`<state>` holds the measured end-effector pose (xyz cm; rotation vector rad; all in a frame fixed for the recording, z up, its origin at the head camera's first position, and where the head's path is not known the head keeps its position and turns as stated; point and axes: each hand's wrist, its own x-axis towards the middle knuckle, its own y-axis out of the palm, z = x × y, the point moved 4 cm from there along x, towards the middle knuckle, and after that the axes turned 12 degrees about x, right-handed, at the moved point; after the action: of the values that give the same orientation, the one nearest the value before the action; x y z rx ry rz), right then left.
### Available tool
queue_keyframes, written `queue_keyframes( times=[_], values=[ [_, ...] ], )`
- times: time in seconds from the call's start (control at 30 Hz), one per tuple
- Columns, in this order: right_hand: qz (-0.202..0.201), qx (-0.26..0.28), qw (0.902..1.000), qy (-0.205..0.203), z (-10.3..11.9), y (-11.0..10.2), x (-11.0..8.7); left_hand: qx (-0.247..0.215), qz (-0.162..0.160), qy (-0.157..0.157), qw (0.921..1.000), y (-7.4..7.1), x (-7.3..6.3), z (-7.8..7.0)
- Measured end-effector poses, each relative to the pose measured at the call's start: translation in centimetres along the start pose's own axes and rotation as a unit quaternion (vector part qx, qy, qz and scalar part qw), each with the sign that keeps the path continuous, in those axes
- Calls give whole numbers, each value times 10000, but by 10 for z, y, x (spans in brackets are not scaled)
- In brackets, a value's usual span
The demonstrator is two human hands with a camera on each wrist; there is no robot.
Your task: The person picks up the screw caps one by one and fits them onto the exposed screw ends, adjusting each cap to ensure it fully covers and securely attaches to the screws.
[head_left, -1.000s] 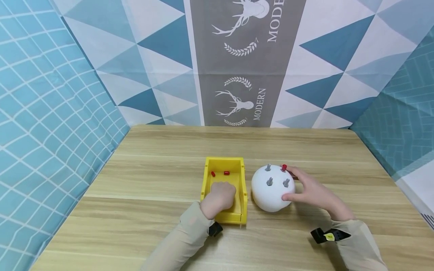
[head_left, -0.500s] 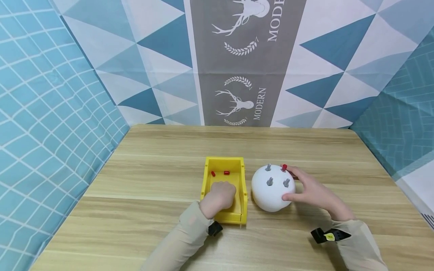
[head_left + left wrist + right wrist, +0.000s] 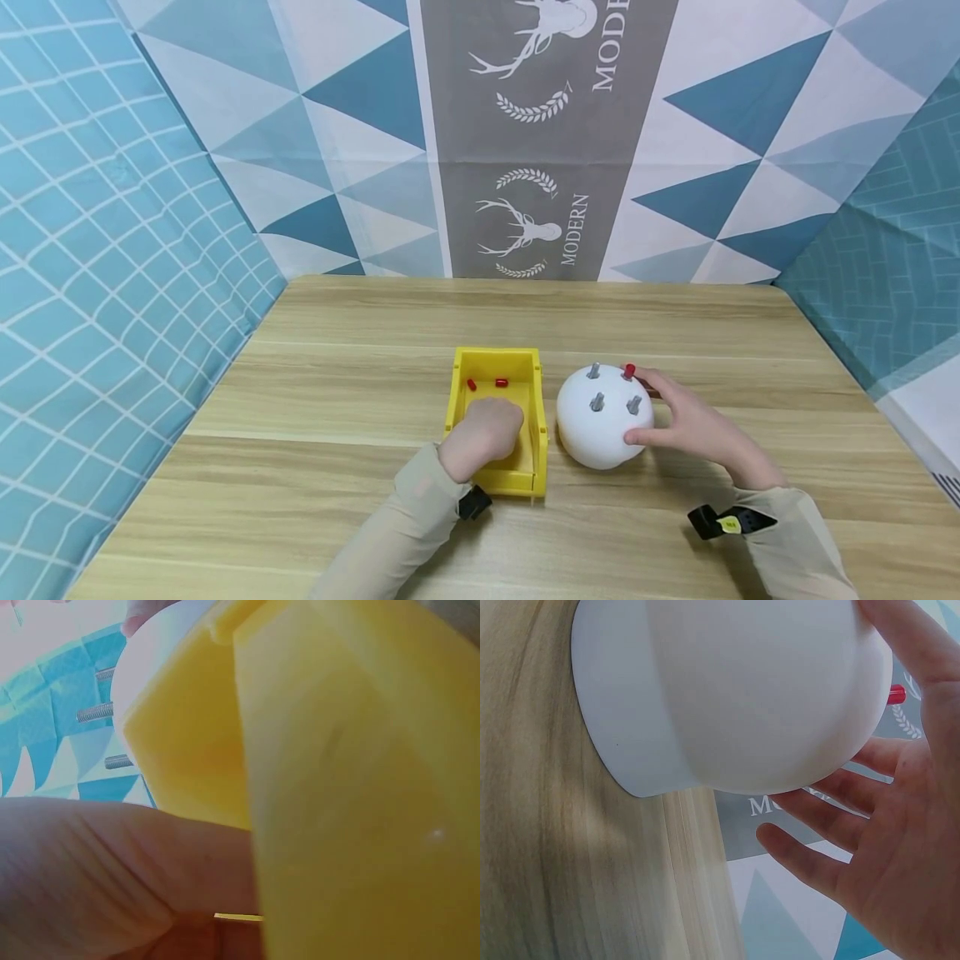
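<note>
My left hand (image 3: 487, 429) reaches down into a yellow plastic bin (image 3: 542, 433), its fingers pointing down and hidden from the head view. In the left wrist view, the bin wall (image 3: 360, 780) covers the fingertips, so I cannot tell what they hold. Two small red caps (image 3: 501, 382) lie near the bin's far end. To the right stands a white dome-shaped block (image 3: 592, 437) with upright threaded metal studs (image 3: 597, 402). One stud, at the far right, wears a red cap (image 3: 628, 370). My right hand (image 3: 686, 421) grips the dome's right side, thumb in front and fingers behind.
Both things stand on a wood-grain table (image 3: 300, 400). A patterned cloth (image 3: 360, 150) hangs behind it, with blue checked cloth (image 3: 112, 250) along the left. Black straps with small cameras (image 3: 731, 522) circle both wrists.
My left hand has shifted very slightly inside the bin, its knuckles a little higher. The right hand and the white dome have stayed put.
</note>
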<state>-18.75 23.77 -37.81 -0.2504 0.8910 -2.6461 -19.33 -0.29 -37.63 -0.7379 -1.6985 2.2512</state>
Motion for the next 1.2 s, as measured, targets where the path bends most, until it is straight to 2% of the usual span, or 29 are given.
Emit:
queue_keyframes(
  times=[0.2, 0.6, 0.7, 0.93, 1.2],
  values=[
    [-57, -4, 10000, 28, -2, -1, 0, 51, -202, 17, 9998, -4, 0, 0],
    [-26, -5, 10000, -60, -2, 0, 0, 707, -975, 45, 9927, -22, -4, 1],
    [-37, -9, 10000, -41, -2, 0, 0, 647, -1166, 12, 9911, -27, -5, 1],
    [-41, 5, 10000, 53, -1, 0, 0, 156, -1580, 89, 9873, -38, -4, 1],
    [-25, -37, 9999, -115, 0, 0, 0, 122, -1985, 149, 9799, -51, -1, -1]
  ],
)
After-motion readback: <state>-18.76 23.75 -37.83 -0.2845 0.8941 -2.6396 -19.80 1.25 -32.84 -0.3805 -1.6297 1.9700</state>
